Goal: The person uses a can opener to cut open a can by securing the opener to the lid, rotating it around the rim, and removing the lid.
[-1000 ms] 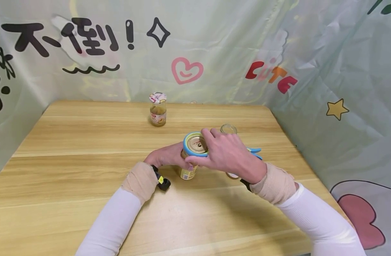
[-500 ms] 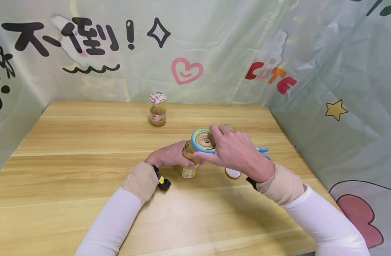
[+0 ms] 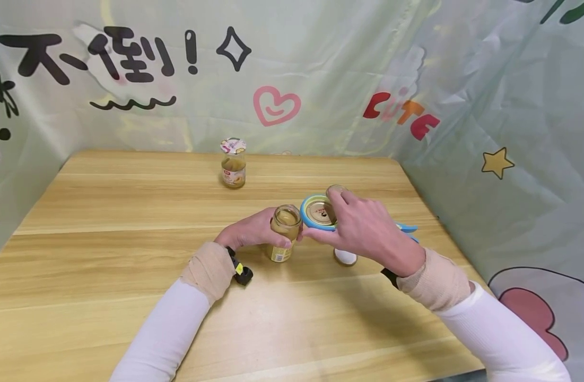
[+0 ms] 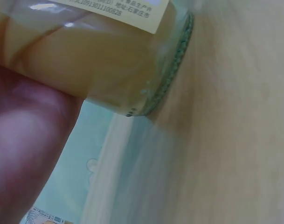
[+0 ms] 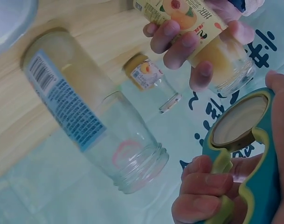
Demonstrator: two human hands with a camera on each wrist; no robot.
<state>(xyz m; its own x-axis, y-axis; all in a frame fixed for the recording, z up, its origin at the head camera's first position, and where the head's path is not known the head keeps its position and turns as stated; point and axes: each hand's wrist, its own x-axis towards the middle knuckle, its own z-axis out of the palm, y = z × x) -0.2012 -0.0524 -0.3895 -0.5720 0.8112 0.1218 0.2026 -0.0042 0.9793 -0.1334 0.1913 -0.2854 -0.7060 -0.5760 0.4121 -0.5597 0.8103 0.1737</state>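
Note:
My left hand [image 3: 258, 231] grips an uncapped glass jar [image 3: 286, 223] with a yellow label and amber contents. Its peach label [image 5: 190, 21] shows between the fingers in the right wrist view. In the left wrist view, the jar's base [image 4: 146, 88] is close over the wooden surface. Just right of the jar mouth, my right hand [image 3: 368, 225] holds a blue-and-green jar opener [image 3: 305, 215]. A gold metal lid [image 3: 320, 212] sits in the opener's ring; its pale underside [image 5: 239, 121] shows in the right wrist view. The opener's handle ends [image 3: 408, 229] stick out behind my hand.
Behind my right hand stands an uncapped glass jar [image 5: 95, 112] with a blue label, mostly hidden from the head view. A white disc-like lid [image 3: 345, 258] lies on the wooden table [image 3: 129, 223]. Farther back is a jar [image 3: 233, 164] with a printed top.
The lid, held in the opener, has come off the jar and moved right with my right hand, exposing the jar's mouth. The left hand stays around the jar.

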